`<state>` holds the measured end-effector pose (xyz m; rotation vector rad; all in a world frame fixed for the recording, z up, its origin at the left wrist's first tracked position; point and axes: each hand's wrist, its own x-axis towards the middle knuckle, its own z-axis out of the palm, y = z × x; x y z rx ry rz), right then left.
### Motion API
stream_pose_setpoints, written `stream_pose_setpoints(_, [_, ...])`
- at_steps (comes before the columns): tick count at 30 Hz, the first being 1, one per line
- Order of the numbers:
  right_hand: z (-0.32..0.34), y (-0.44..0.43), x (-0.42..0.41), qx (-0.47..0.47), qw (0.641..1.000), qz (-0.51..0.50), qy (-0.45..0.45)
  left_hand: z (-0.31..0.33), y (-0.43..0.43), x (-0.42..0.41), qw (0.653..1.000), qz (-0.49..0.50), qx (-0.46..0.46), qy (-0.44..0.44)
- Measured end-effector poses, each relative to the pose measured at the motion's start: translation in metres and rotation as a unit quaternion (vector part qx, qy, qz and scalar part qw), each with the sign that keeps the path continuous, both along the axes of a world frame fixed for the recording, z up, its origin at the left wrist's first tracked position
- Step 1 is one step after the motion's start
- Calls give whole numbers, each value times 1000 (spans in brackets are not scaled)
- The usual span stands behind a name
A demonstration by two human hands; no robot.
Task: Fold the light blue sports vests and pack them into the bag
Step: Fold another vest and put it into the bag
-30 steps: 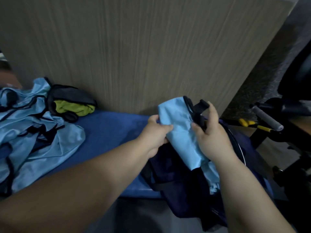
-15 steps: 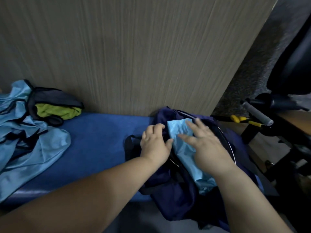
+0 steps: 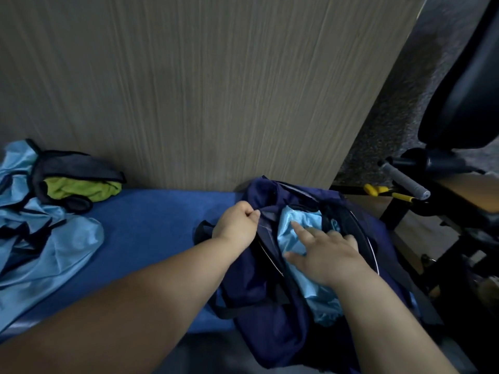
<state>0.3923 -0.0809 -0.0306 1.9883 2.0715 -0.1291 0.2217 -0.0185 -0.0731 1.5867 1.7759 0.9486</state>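
Right hand [image 3: 329, 257]: fingers spread, pressing flat. Left hand [image 3: 236, 225]: pinching the navy bag [image 3: 270, 319] by its rim, holding it wide. Blue bench [image 3: 151, 225]: carrying the bag at right, loose vests [image 3: 54, 244] heaped at left. Folded vest [image 3: 297, 225]: sitting half inside the bag, being packed. Next, probably: tucking its trailing end in, fetching another.

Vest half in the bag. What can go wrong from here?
1. The folded vest pokes out of the bag at its lower end; pushing with the flat right hand may bunch it.
2. Only the left hand pinches the bag's rim; a slip may close the mouth.
3. The bag overhangs the blue surface at the front and could slide off.
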Motion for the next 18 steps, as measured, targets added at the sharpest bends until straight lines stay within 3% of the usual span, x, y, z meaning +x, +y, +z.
stream_pose_setpoints(5, [-12, 6, -1, 31, 999, 2, -8, 2, 7, 4, 994, 61, 32, -80])
stream_pose_setpoints(11, [-20, 12, -2, 58, 997, 19, 45, 5, 13, 4, 983, 105, 67, -133])
stream_pose_setpoints(18, [-3, 5, 5, 188, 978, 64, 62, -15, 4, 13, 997, -51, 22, -48])
